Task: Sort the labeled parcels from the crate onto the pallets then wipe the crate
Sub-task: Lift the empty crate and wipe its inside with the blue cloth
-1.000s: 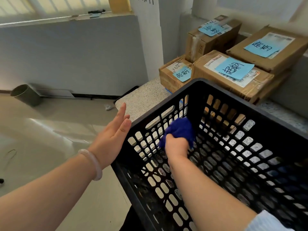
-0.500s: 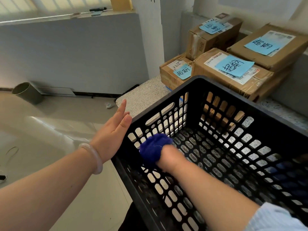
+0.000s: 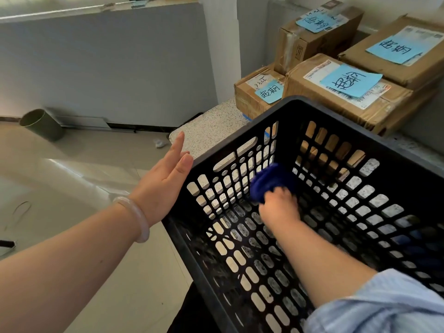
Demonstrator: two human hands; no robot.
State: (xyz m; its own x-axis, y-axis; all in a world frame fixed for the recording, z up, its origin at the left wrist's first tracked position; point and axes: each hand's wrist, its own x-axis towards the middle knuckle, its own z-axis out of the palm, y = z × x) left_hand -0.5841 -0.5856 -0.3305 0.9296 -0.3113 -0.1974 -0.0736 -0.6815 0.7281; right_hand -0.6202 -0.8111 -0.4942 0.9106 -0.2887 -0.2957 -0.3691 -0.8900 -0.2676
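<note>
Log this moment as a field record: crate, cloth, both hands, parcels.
container: black slotted plastic crate, no parcels inside
tool: blue cloth, bunched, low near the crate's far-left inner corner
right hand: inside the crate, gripping the blue cloth
left hand: fingers straight, palm against the crate's outer wall
sorted goods: four cardboard parcels with blue labels, stacked behind the crate

my right hand (image 3: 276,203) grips a blue cloth (image 3: 269,182) against the inside wall of the black crate (image 3: 360,131). my left hand (image 3: 163,183) lies flat, fingers straight, on the crate's outer side. four labeled parcels (image 3: 346,92) sit stacked behind it.
</note>
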